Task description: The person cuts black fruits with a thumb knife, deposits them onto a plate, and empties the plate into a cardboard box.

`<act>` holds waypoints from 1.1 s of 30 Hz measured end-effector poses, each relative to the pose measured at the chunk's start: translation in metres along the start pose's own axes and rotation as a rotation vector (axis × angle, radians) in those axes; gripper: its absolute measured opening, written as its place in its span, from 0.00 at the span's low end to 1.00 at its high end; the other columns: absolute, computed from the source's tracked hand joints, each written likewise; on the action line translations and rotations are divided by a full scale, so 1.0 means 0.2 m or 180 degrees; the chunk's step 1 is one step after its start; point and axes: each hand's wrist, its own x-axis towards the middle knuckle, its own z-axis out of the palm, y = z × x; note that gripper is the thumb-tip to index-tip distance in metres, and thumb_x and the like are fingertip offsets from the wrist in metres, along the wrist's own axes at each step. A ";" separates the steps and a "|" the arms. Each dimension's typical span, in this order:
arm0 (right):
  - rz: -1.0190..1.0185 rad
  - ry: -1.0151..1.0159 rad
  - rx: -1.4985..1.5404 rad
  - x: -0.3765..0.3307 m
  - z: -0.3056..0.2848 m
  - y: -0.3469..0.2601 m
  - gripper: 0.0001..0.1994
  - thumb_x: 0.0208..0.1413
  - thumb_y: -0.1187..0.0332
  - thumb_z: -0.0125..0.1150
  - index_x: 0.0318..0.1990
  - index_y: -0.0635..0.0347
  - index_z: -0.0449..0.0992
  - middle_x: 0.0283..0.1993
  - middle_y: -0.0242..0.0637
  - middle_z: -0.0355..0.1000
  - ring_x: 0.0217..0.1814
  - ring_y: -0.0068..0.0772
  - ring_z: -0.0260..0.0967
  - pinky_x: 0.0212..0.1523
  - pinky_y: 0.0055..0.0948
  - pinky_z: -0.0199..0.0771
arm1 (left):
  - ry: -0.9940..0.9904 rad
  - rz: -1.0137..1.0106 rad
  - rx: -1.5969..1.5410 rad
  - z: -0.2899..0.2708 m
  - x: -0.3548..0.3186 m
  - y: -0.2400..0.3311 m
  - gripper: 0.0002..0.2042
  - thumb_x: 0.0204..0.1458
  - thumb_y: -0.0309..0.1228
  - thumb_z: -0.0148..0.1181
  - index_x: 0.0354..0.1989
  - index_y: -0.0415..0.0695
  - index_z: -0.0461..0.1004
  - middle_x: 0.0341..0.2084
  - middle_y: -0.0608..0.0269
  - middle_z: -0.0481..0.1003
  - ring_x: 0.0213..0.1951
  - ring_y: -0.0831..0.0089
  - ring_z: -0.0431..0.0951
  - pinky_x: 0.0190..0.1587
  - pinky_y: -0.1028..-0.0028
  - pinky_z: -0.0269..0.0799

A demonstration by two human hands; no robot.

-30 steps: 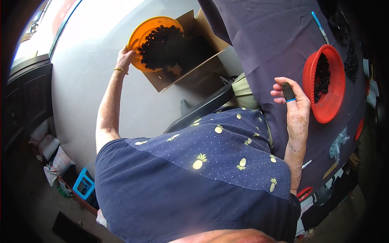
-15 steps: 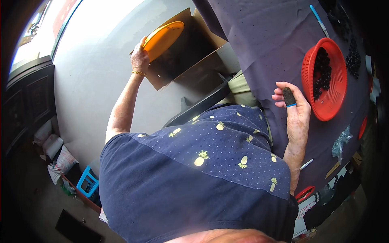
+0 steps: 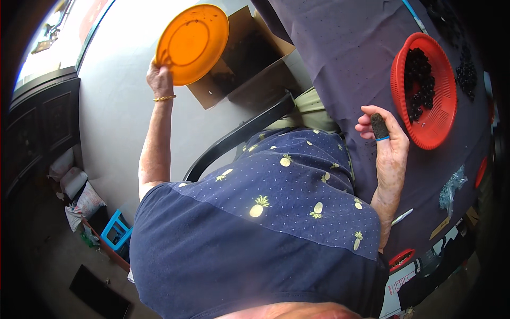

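My left hand [image 3: 160,80], with a gold bracelet at the wrist, grips the lower rim of a round orange plate [image 3: 194,45]. The plate is tilted, its inner face showing a few dark specks. Beside and partly behind it is an open cardboard box [image 3: 249,80] with a dark inside. My right hand [image 3: 385,133] hovers over the dark cloth, fingers loosely bent, nothing visible in them. A black finger cot [image 3: 379,126] with a blue band covers its thumb. Right of it stands a red plastic basket [image 3: 433,125] holding shiny black bead-like pieces [image 3: 419,80].
A dark cloth [image 3: 350,53] covers the table, dotted with crumbs. More black pieces [image 3: 466,74], a blue-and-white pen-like tool [image 3: 414,15] and crumpled clear plastic [image 3: 452,186] lie on it. A black chair arm [image 3: 239,133] curves beside me. A blue stool [image 3: 116,231] stands lower left.
My left hand has swung the orange plate left, away from over the box, and turned its inner face into view. My right hand has kept its pose.
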 end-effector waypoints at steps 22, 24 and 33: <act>-0.0924 0.1017 0.1506 -0.73 -0.42 0.13 0.43 0.44 0.42 0.61 0.59 0.66 0.53 0.45 0.39 0.65 0.46 0.24 0.63 0.47 0.25 0.65 | -0.3387 -0.0711 -0.2025 0.61 -0.93 1.37 0.19 0.47 0.20 0.43 0.50 0.33 0.63 0.41 0.53 0.70 0.45 0.65 0.72 0.48 0.69 0.69; -0.1135 0.1531 0.1496 -0.80 -0.44 0.19 0.44 0.44 0.42 0.61 0.59 0.66 0.52 0.51 0.40 0.61 0.52 0.27 0.59 0.50 0.24 0.62 | -0.3765 -0.0784 -0.1954 0.73 -1.09 1.43 0.18 0.48 0.21 0.43 0.50 0.33 0.64 0.40 0.55 0.71 0.44 0.67 0.72 0.47 0.71 0.68; -0.0674 0.3463 0.2419 -1.05 -0.78 0.61 0.21 0.57 0.63 0.51 0.55 0.65 0.63 0.52 0.41 0.66 0.54 0.33 0.63 0.53 0.30 0.64 | -0.5856 -0.0446 -0.1312 1.07 -1.58 1.55 0.27 0.57 0.46 0.48 0.56 0.36 0.58 0.43 0.58 0.70 0.45 0.73 0.71 0.47 0.73 0.68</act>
